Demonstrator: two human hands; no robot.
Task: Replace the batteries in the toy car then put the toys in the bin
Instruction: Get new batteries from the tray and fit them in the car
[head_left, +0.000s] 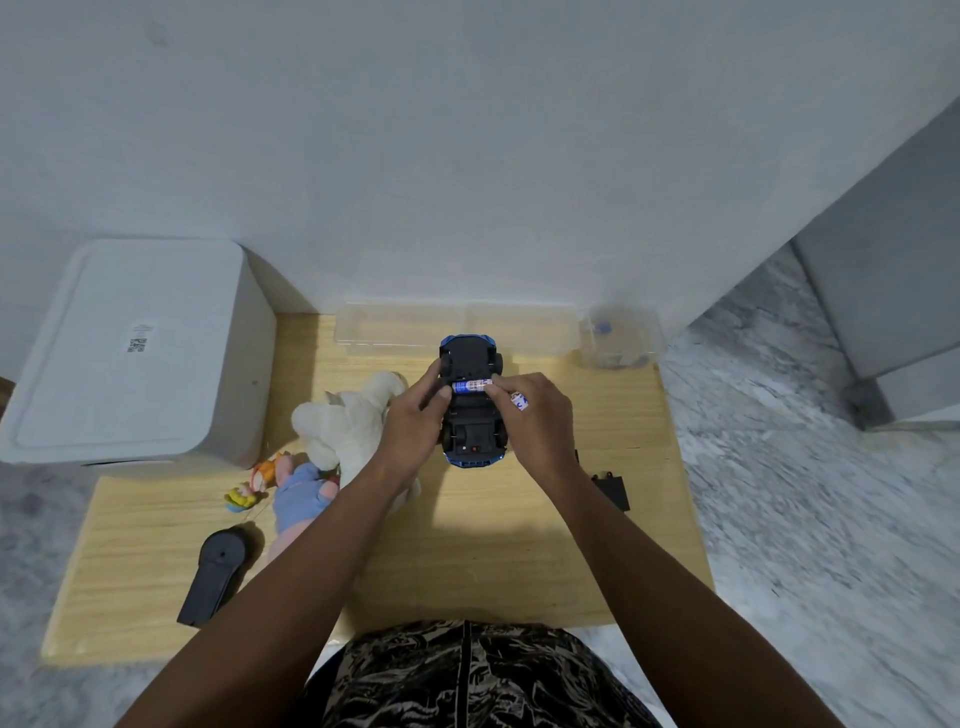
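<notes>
A blue toy car (471, 358) lies upside down on the wooden board, its black underside up. My left hand (413, 415) grips the car's left side. A blue-and-white battery (470, 386) lies across the open battery bay in the middle of the underside. My right hand (535, 415) pinches that battery's right end with fingertips and holds a second battery (519, 401) against its fingers. A white plush toy (348, 421), a blue-and-pink soft toy (298, 499) and a small yellow-orange toy (249, 488) lie left of the car.
A white lidded bin (130, 353) stands at the board's back left. A clear plastic box (457, 325) and a small clear container (618, 338) stand at the wall. A black remote (215, 574) lies front left; a black battery cover (610, 491) lies right of my right wrist.
</notes>
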